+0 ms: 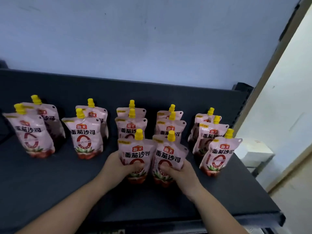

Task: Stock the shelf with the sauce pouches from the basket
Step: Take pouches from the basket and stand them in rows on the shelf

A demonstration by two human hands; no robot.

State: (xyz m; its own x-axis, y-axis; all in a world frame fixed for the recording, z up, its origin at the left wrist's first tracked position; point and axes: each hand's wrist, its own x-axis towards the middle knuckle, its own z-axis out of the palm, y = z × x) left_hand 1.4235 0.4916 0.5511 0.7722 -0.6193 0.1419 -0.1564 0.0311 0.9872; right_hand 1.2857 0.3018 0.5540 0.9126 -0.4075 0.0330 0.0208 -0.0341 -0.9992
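The left hand clasps the left pouch; the right hand clasps the right pouch. Both pouches stand upright, caps up, side by side on the shelf, just near of the middle rows, each within its own grip.

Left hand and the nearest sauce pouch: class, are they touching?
Touching. Head view shows the left hand gripping the pouch, fingers curled over its front.

sauce pouches | red badge reads 海天 | black lettering below reads 番茄沙司 | large red 0 under that | small print in the ring too blurred to read
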